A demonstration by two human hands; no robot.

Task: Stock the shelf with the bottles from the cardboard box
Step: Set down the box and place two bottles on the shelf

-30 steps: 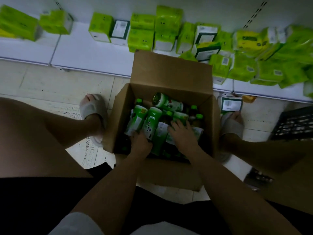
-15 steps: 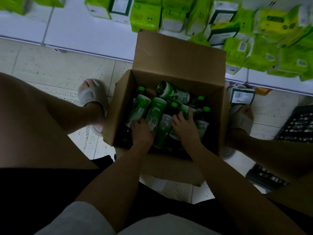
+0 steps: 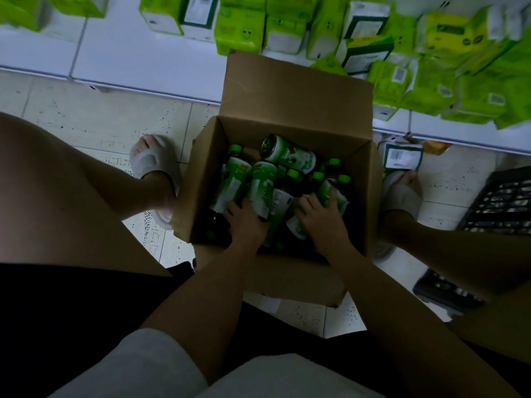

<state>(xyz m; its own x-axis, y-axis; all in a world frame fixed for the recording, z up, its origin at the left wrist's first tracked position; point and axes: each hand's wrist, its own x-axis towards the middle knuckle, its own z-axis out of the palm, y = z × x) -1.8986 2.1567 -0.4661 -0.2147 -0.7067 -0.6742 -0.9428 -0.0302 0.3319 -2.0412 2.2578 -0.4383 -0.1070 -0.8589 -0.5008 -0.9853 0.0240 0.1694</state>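
An open cardboard box [image 3: 296,90] stands on the floor between my feet, its far flap upright. Several green-capped bottles with green and white labels lie jumbled inside; one bottle [image 3: 287,153] lies on top with its base toward me. My left hand [image 3: 245,222] is inside the box, its fingers closed around the lower ends of two bottles [image 3: 250,188]. My right hand [image 3: 319,218] is also inside, gripping a bottle [image 3: 333,193] at the right. The white bottom shelf [image 3: 129,61] runs across the top of the view.
Green and white packages [image 3: 241,33] crowd the shelf behind the box and to the right. A dark plastic crate [image 3: 500,205] sits on the floor at right. My knees and sandalled feet flank the box. A loose package [image 3: 402,159] lies by my right foot.
The camera has tilted down and nearer the box. My right hand moved right onto a bottle near the box's right wall. My left hand closed further on the two left bottles.
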